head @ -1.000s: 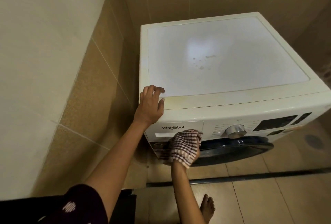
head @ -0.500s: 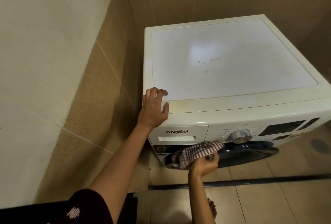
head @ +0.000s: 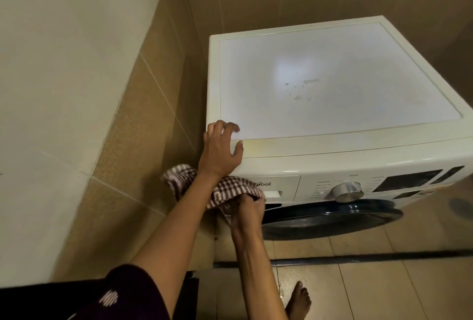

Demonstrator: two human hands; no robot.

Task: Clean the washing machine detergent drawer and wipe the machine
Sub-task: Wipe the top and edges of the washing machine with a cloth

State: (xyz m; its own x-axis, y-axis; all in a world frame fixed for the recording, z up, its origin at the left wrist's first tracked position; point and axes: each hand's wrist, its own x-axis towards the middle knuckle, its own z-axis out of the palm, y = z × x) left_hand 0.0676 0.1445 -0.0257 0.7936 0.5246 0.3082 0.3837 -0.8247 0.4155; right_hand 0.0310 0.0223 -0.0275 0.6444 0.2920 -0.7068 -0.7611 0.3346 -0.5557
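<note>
A white front-loading washing machine (head: 332,84) stands in a tiled corner. Its detergent drawer (head: 284,187) sits closed at the upper left of the front panel. My left hand (head: 221,148) rests on the machine's front left top corner, fingers bent over the edge. My right hand (head: 249,203) grips a brown-and-white checked cloth (head: 225,189) and holds it against the left part of the drawer front. The cloth covers part of the brand lettering and passes behind my left forearm.
A silver dial (head: 346,191) and dark display (head: 409,180) lie right of the drawer, above the dark round door (head: 332,219). Small marks (head: 298,91) dot the machine's top. A tiled wall (head: 89,89) stands close on the left. My bare foot (head: 299,301) is on the floor tiles.
My right hand has carried the cloth from under the drawer, near the door rim, up and left onto the drawer front. My left hand has stayed on the corner.
</note>
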